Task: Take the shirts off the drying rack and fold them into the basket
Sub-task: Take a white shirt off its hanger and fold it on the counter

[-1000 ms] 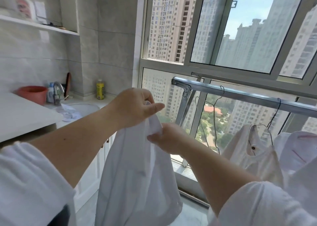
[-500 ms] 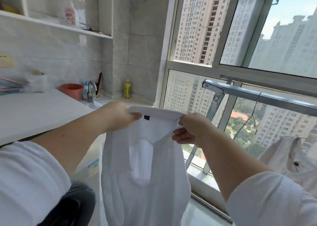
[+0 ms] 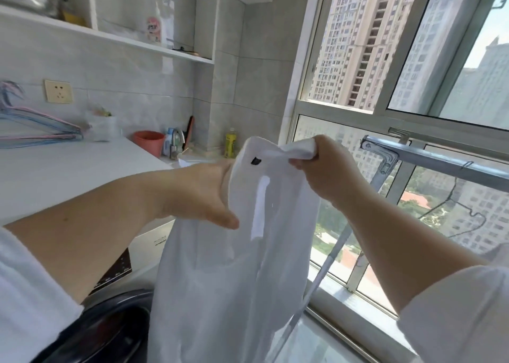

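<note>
A white shirt (image 3: 234,280) with a small black neck label hangs in front of me, off the rack. At its top right, my right hand (image 3: 327,175) grips a bunched corner of the collar. My left hand (image 3: 203,194) holds the shirt's left side just below the collar, thumb in front and fingers hidden behind the cloth. The metal drying rack rail (image 3: 440,161) runs along the window to the right, with a bare wire hanger (image 3: 454,197) on it. No basket is in view.
A white counter (image 3: 68,175) lies to the left with pink and blue hangers (image 3: 41,131), a red basin (image 3: 148,142), a tap and a yellow bottle (image 3: 230,142). A washing machine door (image 3: 110,329) is below my left arm. The window sill runs at lower right.
My view has turned left, so the shirts still on the rack have left the frame. My hands have come closer together, and the shirt now hangs narrower.
</note>
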